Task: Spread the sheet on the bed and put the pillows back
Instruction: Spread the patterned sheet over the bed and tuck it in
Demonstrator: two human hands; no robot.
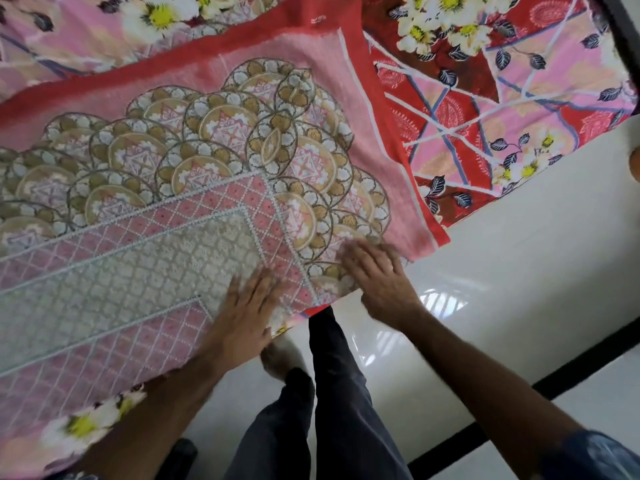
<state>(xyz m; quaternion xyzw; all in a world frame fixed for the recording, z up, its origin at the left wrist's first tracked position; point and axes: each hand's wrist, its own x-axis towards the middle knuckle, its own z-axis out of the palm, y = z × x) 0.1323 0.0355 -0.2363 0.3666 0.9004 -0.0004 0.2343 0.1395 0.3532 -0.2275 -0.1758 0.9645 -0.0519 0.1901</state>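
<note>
step: smoothing | pink patterned sheet [207,168] over floral bed [502,98], corner near edge | left hand [246,313] flat, fingers straight | right hand [377,275] flat, blurred, nearer sheet corner, holds nothing

Your head cam gets bright, even daylight, no hard shadows. The glossy white floor [485,271] shows window glare just right of the right hand [377,275]. That hand is motion-blurred, and so is the left hand [247,306], less so. Wide-angle bending toward the edges; far from the floor glare, the bottom-left corner is smeared soft.
</note>
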